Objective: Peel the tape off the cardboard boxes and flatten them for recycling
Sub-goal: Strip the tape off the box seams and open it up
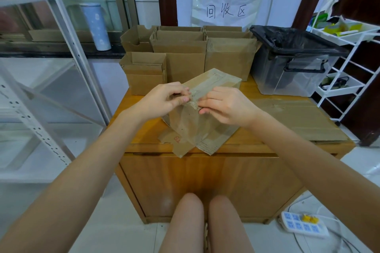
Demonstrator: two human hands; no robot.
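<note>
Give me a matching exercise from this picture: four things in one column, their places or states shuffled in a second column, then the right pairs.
Things:
1. taped box
2. clear bin
3. flattened cardboard
4. power strip

Places or states:
A. on the floor, right of the cabinet
B. lying flat on the right part of the cabinet top
C. pinched at its edge by the left hand and right hand
D. lined with a black bag

Pairs: 1-C, 2-D, 3-B, 4-A

Black-lined clear bin (292, 72) on wooden cabinet (205, 181); white power strip (302, 225) on floor.
</note>
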